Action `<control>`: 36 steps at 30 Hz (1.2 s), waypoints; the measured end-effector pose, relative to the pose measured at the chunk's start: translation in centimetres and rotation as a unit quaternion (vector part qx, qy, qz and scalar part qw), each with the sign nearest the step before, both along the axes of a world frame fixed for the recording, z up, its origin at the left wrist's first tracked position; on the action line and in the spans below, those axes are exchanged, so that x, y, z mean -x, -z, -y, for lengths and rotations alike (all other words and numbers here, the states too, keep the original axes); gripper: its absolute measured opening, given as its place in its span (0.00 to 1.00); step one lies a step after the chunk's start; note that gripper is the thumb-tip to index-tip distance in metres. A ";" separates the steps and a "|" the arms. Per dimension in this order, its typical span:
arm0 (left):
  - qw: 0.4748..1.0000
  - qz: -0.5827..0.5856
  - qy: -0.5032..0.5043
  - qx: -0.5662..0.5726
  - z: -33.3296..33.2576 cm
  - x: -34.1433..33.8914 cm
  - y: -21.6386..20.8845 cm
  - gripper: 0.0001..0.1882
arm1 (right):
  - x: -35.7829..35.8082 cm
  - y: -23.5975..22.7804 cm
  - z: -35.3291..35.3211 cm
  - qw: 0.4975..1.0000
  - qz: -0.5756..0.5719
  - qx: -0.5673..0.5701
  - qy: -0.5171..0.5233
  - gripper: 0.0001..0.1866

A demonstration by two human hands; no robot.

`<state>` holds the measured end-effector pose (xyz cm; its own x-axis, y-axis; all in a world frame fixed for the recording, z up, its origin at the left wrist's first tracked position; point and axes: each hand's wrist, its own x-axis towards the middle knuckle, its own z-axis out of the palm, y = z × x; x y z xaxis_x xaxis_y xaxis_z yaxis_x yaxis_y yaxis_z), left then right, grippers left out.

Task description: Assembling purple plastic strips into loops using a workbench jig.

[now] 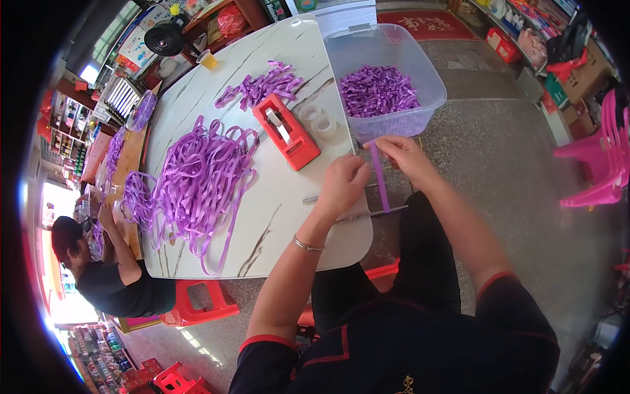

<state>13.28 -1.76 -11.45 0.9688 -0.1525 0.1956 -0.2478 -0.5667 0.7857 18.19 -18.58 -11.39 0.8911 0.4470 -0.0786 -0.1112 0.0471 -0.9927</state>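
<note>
A narrow strip of purple ribbon (380, 178) runs upright past the table's right edge, its lower end at a thin metal rod (357, 216). My right hand (405, 157) pinches the strip's upper end between thumb and fingers. Just left of it, my left hand (346, 184) is closed, its fingers curled; what it holds, if anything, is hidden. A red tape dispenser (300, 150) with a roll of clear tape stands on the table beyond my left hand. Two spare tape rolls (324, 125) lie beside the dispenser.
On the marble-patterned table (282, 217) lie a big heap of long purple ribbons (200, 180) and a smaller ribbon pile (262, 85). A clear plastic bin (430, 85) holds many short purple pieces. At far left a person (111, 276) works; pink stools (600, 157) stand right.
</note>
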 end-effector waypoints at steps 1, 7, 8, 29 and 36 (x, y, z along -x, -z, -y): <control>1.000 0.002 -0.001 0.000 0.1 0.1 -0.3 0.09 | -0.3 1.2 0.0 1.000 -0.029 -0.001 -0.005 0.14; 0.999 0.020 0.023 -0.010 0.4 0.2 -0.8 0.08 | 0.8 6.1 0.0 0.991 -0.135 -0.006 0.003 0.13; 0.998 0.041 0.039 -0.026 0.5 0.2 -0.8 0.07 | 1.5 6.7 0.2 0.987 -0.158 0.001 0.012 0.14; 0.975 0.121 0.092 -0.159 0.0 0.2 0.0 0.08 | 12.8 4.5 0.3 0.964 -0.183 -0.115 0.158 0.07; 0.996 0.039 -0.026 0.081 2.0 7.4 -1.5 0.13 | 12.1 4.1 1.3 0.967 -0.220 -0.078 0.106 0.08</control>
<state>5.84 -3.78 -9.92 0.9555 -0.0635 0.2880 -0.2852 -0.4478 0.8475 6.10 -19.85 -15.51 0.8596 0.2954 -0.4170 -0.4924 0.2604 -0.8305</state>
